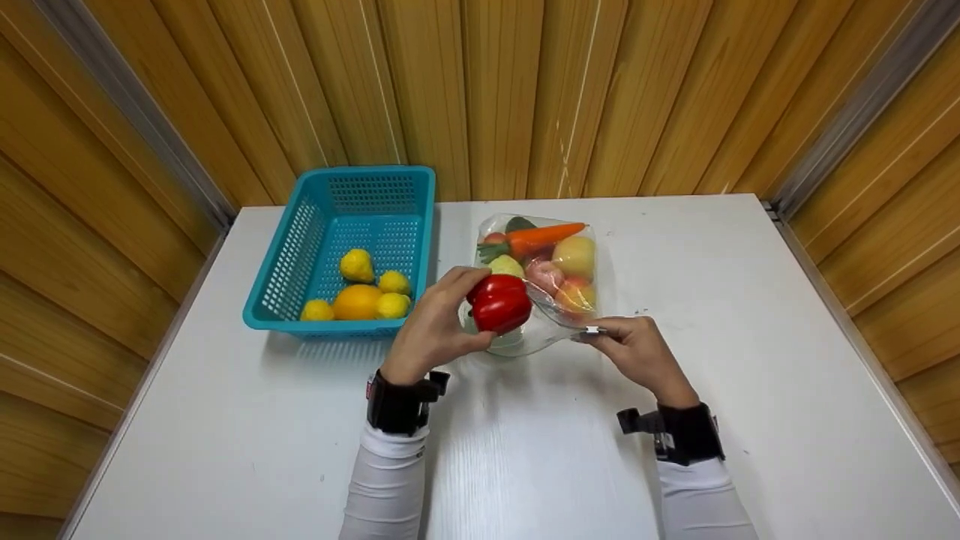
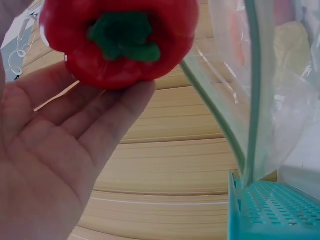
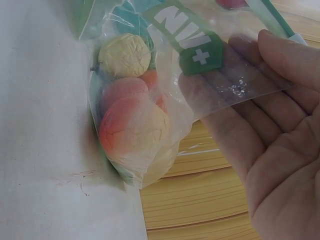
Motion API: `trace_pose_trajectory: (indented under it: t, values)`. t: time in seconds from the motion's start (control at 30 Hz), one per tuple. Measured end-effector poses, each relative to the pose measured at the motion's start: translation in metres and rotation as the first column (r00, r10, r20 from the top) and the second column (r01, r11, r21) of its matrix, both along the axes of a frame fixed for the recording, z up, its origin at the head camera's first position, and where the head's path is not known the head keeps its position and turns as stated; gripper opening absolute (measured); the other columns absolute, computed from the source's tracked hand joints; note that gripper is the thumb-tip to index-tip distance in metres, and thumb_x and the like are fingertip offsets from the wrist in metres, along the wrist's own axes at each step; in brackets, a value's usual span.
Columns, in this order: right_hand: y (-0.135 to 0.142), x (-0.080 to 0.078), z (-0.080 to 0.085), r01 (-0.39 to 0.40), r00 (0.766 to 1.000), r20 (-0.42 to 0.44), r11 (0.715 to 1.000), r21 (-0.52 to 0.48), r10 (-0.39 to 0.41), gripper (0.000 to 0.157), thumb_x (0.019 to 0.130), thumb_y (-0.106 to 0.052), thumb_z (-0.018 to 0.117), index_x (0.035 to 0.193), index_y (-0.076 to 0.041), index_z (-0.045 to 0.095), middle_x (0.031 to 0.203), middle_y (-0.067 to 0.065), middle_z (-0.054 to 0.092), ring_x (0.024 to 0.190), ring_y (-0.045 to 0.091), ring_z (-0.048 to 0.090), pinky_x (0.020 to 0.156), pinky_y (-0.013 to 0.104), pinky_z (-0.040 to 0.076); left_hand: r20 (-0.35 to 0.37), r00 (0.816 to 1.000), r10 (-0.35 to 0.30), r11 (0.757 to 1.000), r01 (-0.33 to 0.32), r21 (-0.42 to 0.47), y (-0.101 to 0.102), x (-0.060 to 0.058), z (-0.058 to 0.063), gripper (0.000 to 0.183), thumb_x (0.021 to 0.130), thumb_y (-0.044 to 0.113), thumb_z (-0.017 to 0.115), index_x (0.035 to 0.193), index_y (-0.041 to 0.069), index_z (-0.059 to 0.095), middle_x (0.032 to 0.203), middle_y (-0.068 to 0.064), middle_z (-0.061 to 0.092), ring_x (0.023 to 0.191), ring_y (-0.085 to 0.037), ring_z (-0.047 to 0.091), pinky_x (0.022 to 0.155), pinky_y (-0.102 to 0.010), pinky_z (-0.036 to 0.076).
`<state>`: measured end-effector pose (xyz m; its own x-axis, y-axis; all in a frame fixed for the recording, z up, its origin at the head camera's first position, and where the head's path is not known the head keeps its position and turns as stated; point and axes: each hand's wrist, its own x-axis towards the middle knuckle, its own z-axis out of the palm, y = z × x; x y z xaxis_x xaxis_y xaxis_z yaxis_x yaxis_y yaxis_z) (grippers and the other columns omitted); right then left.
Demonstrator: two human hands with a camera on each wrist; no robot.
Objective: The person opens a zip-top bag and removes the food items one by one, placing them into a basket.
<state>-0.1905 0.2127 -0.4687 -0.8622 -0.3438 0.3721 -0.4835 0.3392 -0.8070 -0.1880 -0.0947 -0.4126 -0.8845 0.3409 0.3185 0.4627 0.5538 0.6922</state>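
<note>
A red bell pepper with a green stem is gripped between the thumb and fingers of my left hand, just above the mouth of a clear zip bag. My right hand pinches the bag's edge beside its white slider. Inside the bag lie a carrot, peach-like fruits, a pale yellow round fruit and other produce. In the left wrist view the pepper hangs beside the parted green zip strips.
A teal plastic basket stands left of the bag on the white table. It holds several lemons and a larger orange-yellow fruit. Wood-panelled walls rise behind and at both sides.
</note>
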Motion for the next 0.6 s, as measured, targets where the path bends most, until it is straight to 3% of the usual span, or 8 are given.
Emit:
trace_pose_trajectory:
  t: [0.2, 0.4, 0.6]
  values:
    - [-0.001, 0.001, 0.000, 0.000, 1.000, -0.006, 1.000, 0.007, 0.000, 0.014, 0.088, 0.005, 0.075, 0.101, 0.006, 0.079, 0.096, 0.020, 0.077, 0.074, -0.002, 0.060, 0.060, 0.013, 0.045, -0.087, 0.988, 0.128, 0.990, -0.121, 0.073, -0.004, 0.000, 0.001, 0.076, 0.074, 0.009, 0.091, 0.142, 0.005, 0.058, 0.134, -0.009, 0.062, 0.118, -0.024, 0.062, 0.101, -0.040, 0.055]
    - [-0.001, 0.001, 0.000, -0.006, 1.000, 0.007, 1.000, 0.007, 0.006, 0.014, 0.089, 0.005, 0.074, 0.102, 0.006, 0.079, 0.096, 0.020, 0.077, 0.075, -0.002, 0.061, 0.059, 0.012, 0.044, -0.126, 0.957, 0.263, 0.962, -0.250, 0.110, -0.009, -0.002, 0.002, 0.078, 0.075, 0.011, 0.091, 0.144, 0.002, 0.056, 0.137, -0.013, 0.060, 0.120, -0.027, 0.061, 0.104, -0.042, 0.053]
    - [-0.001, 0.000, 0.001, -0.019, 0.999, 0.039, 1.000, -0.005, 0.019, 0.014, 0.090, 0.003, 0.074, 0.103, 0.005, 0.079, 0.097, 0.019, 0.077, 0.066, 0.003, 0.053, 0.054, 0.016, 0.037, -0.180, 0.921, 0.346, 0.932, -0.315, 0.179, -0.019, -0.004, 0.001, 0.076, 0.074, 0.008, 0.091, 0.142, -0.001, 0.058, 0.132, -0.016, 0.061, 0.116, -0.030, 0.062, 0.101, -0.044, 0.055]
